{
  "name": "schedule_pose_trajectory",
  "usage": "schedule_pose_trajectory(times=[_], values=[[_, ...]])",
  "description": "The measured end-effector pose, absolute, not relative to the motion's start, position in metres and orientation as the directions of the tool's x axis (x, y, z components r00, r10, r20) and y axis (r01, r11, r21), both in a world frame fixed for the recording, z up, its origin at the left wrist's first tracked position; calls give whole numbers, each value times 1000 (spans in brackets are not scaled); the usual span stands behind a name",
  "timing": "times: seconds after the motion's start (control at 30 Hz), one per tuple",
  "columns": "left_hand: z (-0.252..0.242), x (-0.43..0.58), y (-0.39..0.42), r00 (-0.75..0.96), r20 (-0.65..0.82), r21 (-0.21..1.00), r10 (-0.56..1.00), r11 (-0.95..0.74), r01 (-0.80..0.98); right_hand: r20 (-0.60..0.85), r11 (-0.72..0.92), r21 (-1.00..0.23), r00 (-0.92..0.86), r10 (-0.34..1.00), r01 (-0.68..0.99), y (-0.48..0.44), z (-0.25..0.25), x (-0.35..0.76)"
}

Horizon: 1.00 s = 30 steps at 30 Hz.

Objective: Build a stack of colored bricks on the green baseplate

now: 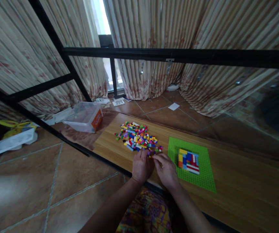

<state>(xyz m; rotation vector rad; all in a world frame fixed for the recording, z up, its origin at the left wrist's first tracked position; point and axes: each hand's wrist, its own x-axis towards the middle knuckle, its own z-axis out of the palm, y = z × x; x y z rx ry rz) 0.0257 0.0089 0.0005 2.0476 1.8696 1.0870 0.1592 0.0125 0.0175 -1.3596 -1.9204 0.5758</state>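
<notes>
Both of my hands meet at the near edge of a heap of small colourful toy bricks (137, 136). My left hand (142, 165) has its fingers curled down beside the heap, and its fingertips are largely hidden. Thumb and fingers of my right hand (165, 166) are pinched together close to the left one, at a few small bricks; what exactly they hold is too small to make out. To the right lies a green studded baseplate (206, 171). On it sits a flat block of joined bricks (188, 161) in yellow, orange, blue, red and white.
A wooden bench top (236, 181) carries the bricks and baseplate. Left of it, a clear plastic bin (81, 118) with an orange label stands on the floor. A black metal frame (154, 53) crosses in front of striped curtains (151, 29). Papers (173, 106) lie on the tiles.
</notes>
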Motion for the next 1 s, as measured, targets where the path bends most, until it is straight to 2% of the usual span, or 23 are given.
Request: schedule_pose_trajectory(times=[0.17,0.3,0.4,0.47,0.57,0.63,0.8,1.0], values=[[4,28,7,-66,385,623,921,-207,754,274,389,-558,-279,920,733,22,17,152],[5,27,5,-122,401,707,908,-222,672,318,361,-495,-222,922,791,25,14,151],[9,17,3,-220,414,749,883,-193,634,374,336,-496,-152,915,801,20,12,153],[13,3,4,-275,429,720,861,-141,680,395,327,-519,-117,911,790,13,12,154],[15,-24,11,-346,436,594,831,24,804,401,330,-562,-98,911,758,-2,10,153],[13,-39,18,-319,410,525,855,65,849,400,329,-587,-89,912,740,-10,9,152],[6,-52,26,-181,396,445,900,-16,895,414,325,-606,-61,908,726,-18,11,153],[5,-52,21,-169,430,493,887,-74,867,416,323,-615,-52,908,719,-19,9,160]])
